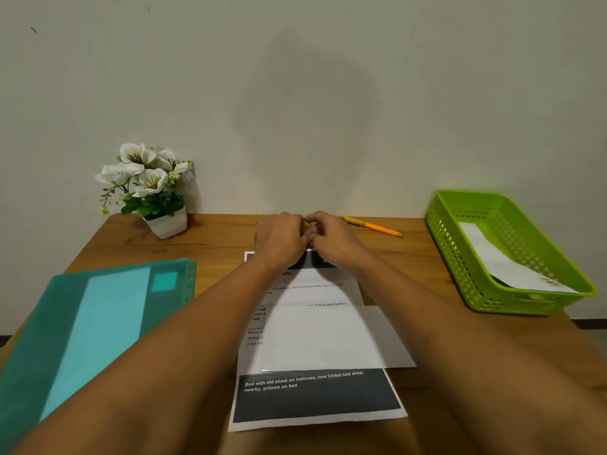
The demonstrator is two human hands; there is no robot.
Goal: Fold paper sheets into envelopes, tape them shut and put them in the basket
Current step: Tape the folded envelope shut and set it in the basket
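A printed paper sheet (315, 399) lies in front of me on the wooden table (216, 238). A white folded piece (331, 336) lies across its middle. My left hand (279, 239) and my right hand (333, 239) meet just past the sheet's far edge, fingertips together and fingers curled. Whatever is between them is hidden by the hands. The green plastic basket (466, 277) stands at the right edge of the table with one folded white envelope (502, 264) in it.
A teal folder (98, 320) with a pale sheet inside lies at the left. A white pot of white flowers (154, 188) stands at the back left by the wall. An orange pen (372, 226) lies at the back, right of my hands.
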